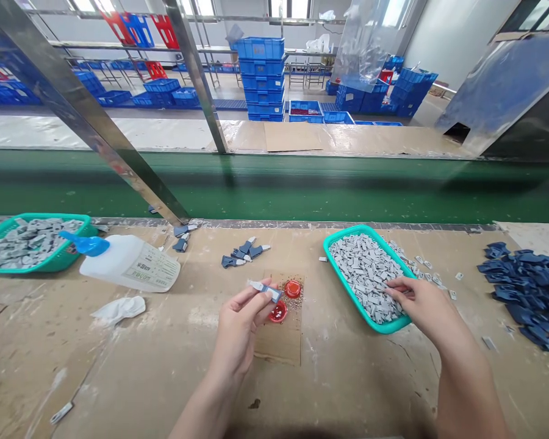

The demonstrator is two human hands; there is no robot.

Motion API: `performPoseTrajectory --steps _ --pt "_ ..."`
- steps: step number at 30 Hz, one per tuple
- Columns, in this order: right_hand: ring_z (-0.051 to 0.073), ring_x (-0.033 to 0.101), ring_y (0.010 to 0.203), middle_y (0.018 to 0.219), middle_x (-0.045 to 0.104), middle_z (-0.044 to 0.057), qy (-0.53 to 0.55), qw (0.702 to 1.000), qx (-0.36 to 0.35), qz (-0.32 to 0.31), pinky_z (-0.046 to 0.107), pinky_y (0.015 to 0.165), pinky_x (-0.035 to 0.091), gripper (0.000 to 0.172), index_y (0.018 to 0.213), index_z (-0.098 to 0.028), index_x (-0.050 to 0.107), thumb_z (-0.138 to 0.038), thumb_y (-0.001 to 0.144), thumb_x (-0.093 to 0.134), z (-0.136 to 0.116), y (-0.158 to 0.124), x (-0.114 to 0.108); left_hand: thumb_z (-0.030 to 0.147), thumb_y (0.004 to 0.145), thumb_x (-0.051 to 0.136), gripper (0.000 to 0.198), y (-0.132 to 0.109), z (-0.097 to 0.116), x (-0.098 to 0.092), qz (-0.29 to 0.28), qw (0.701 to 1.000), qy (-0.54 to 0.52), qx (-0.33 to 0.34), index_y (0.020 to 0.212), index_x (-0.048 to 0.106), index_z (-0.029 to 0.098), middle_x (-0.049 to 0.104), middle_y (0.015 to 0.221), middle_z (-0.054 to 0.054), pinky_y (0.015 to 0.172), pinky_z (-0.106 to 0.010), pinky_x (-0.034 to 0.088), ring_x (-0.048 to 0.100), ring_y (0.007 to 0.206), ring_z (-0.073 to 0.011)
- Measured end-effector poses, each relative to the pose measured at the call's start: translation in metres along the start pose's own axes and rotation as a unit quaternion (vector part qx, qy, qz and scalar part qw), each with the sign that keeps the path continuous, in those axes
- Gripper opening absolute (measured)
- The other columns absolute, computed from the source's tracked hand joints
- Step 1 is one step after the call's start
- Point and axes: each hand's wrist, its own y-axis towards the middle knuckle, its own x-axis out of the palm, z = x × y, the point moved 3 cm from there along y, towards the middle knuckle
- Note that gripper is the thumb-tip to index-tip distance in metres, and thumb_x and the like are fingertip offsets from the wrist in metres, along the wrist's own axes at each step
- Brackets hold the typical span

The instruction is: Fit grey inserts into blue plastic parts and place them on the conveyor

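My left hand [244, 323] pinches a small dark blue plastic part [271, 292] with a light grey tip, held above the mat. Just beyond it are two red caps [293, 289] on a piece of cardboard [281, 347]; the nearer cap is partly behind my fingers and has glossy liquid in it. My right hand [414, 299] reaches over the rim of a green basket [336, 265], its fingertips together among many small grey plastic pieces [363, 268]. What lies between those fingertips is hidden. Several blue parts with grey tips [244, 251] lie past my left hand.
A white bottle with blue cap [132, 265] lies at left beside a second green basket [68, 259] and a crumpled tissue [119, 310]. Dark blue parts [526, 286] are heaped at right. A metal post [119, 158] slants before the green conveyor belt [274, 186]. Blue crates [261, 79] stand beyond.
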Motion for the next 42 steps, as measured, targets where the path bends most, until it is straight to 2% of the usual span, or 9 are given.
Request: performPoseTrajectory --steps 4,7,10,13,18,22,30,38,42 --pt "0.026 0.065 0.079 0.087 0.072 0.003 -0.03 0.999 0.02 0.022 0.035 0.063 0.043 0.024 0.088 -0.025 0.068 -0.04 0.076 0.052 0.009 -0.001 -0.002 0.025 0.07 0.072 0.051 0.011 0.009 -0.012 0.0 0.998 0.036 0.042 0.116 0.057 0.009 0.071 0.101 -0.014 0.086 -0.033 0.052 0.068 0.092 -0.0224" --pt "0.027 0.065 0.079 0.089 0.072 0.005 -0.028 0.999 0.017 0.03 0.035 0.063 0.043 0.033 0.093 -0.024 0.068 -0.047 0.075 0.053 0.015 -0.003 -0.003 0.03 0.072 0.07 0.06 0.038 0.03 -0.032 0.04 0.976 0.153 0.148 0.124 0.047 0.011 0.071 0.101 -0.014 0.085 -0.034 0.052 0.068 0.093 -0.0219" --pt "0.028 0.065 0.078 0.088 0.072 0.005 -0.036 0.999 0.019 0.029 0.035 0.061 0.043 0.033 0.091 -0.024 0.068 -0.048 0.073 0.055 0.02 -0.001 -0.003 0.034 0.075 0.063 0.063 0.078 0.059 -0.056 0.165 0.865 0.406 0.244 0.128 0.036 0.014 0.072 0.096 -0.011 0.079 -0.03 0.053 0.069 0.089 -0.0193" --pt "0.027 0.065 0.074 0.082 0.072 0.004 -0.05 0.998 0.031 0.01 0.034 0.06 0.042 0.023 0.082 -0.024 0.068 -0.042 0.074 0.054 0.021 0.004 -0.001 0.027 0.072 0.061 0.053 0.121 0.085 -0.072 0.227 0.789 0.511 0.255 0.12 0.044 0.014 0.07 0.095 -0.013 0.082 -0.038 0.05 0.067 0.091 -0.0248" --pt "0.025 0.063 0.069 0.078 0.071 0.003 -0.076 0.997 0.025 -0.013 0.032 0.056 0.04 0.018 0.075 -0.024 0.064 -0.035 0.078 0.049 0.013 0.009 0.003 0.012 0.065 0.056 0.032 0.164 0.112 -0.077 0.23 0.711 0.618 0.245 0.096 0.061 0.009 0.066 0.097 -0.023 0.09 -0.054 0.039 0.056 0.106 -0.0409" --pt "0.025 0.062 0.068 0.077 0.071 0.003 -0.078 0.997 0.02 0.002 0.032 0.057 0.04 0.022 0.079 -0.024 0.061 -0.037 0.082 0.043 0.01 0.006 0.004 0.012 0.07 0.051 0.037 0.162 0.105 -0.059 0.188 0.672 0.664 0.269 0.105 0.062 0.008 0.058 0.118 -0.024 0.099 -0.048 0.033 0.048 0.118 -0.038" --pt "0.024 0.066 0.076 0.088 0.072 0.002 0.038 0.992 0.02 0.118 0.031 0.059 0.042 0.023 0.088 -0.026 0.061 -0.044 0.08 0.048 0.007 -0.002 -0.001 0.036 0.077 0.057 0.024 0.139 0.057 -0.01 0.055 0.689 0.68 0.246 0.086 0.07 0.017 0.071 0.09 -0.013 0.075 -0.034 0.045 0.064 0.087 -0.0289" --pt "0.026 0.064 0.075 0.087 0.07 0.007 0.011 0.994 -0.055 0.092 0.032 0.058 0.042 0.044 0.101 -0.02 0.065 -0.053 0.073 0.056 -0.005 0.016 0.008 0.017 0.065 0.065 0.006 0.132 0.058 -0.021 0.039 0.754 0.616 0.226 0.068 0.069 0.021 0.071 0.075 -0.011 0.068 -0.033 0.044 0.065 0.077 -0.0288" --pt "0.023 0.061 0.067 0.077 0.069 0.005 -0.033 0.993 -0.08 0.085 0.03 0.055 0.037 0.028 0.086 -0.021 0.065 -0.045 0.076 0.053 -0.015 0.021 0.012 0.019 0.069 0.062 0.008 0.119 0.058 -0.025 0.026 0.791 0.557 0.252 0.075 0.067 0.021 0.07 0.081 -0.01 0.077 -0.035 0.045 0.063 0.086 -0.028"
